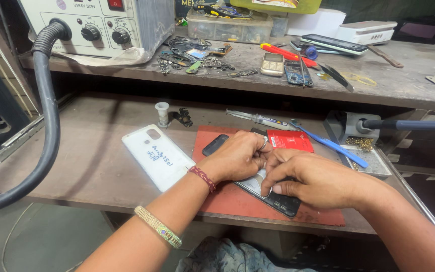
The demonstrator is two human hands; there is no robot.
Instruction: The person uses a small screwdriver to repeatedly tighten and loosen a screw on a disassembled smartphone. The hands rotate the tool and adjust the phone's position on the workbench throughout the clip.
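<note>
My left hand [237, 156] and my right hand [313, 179] rest together on an opened black phone [280, 202] lying on a red work mat [237, 201]. The left hand's fingers curl down over the phone's upper part. My right thumb and fingers press on its middle, where a pale inner plate shows. A red thread band and a gold bracelet circle my left wrist and forearm. A small dark part [214, 144] lies on the mat just beyond my left hand. A white phone back cover [158, 157] with handwriting lies left of the mat.
A red card [290, 140], a blue tool [331, 145], a syringe-like tube [260, 119] and a small white bottle [162, 113] lie behind the mat. A soldering holder [348, 126] stands right. The upper shelf holds a hot-air station [96, 25], its black hose [49, 116], phone parts, a keypad phone [272, 64].
</note>
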